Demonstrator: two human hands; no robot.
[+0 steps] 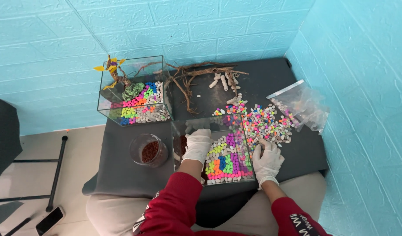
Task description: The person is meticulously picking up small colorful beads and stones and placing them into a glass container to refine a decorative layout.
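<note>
My left hand (pixel 197 145) is inside the near glass tank (pixel 214 150), white glove on, palm down, fingers loosely curled toward the pebble layer (pixel 227 159); can't tell if anything is pinched under them. My right hand (pixel 267 160) is outside the tank, resting on the dark table (pixel 297 153) just beside the tank's right wall, fingers spread a little at the edge of the loose pebble pile (pixel 264 123). No clear pinch visible there either.

The coloured pebbles in the tank lie in patches: purple, green, orange, blue, pink, with white ones along the front. The back left of the floor looks bare or brown, hard to tell.

To do this well, as I judge it: pick few pebbles at a time from the pile's near edge, lift clear over the glass rim, set them down low, don't drop. Keep each colour inside its patch and press gently so neighbours don't shift. My left wrist sits near the tank wall, so move slowly there and don't nudge the glass.

Around: a second tank (pixel 135 91) at back left, filled with pebbles and a small tree, driftwood (pixel 196 76) behind, a clear bag (pixel 304 107) of pebbles at right, a round jar (pixel 148 150) of brown grains left of the near tank.
</note>
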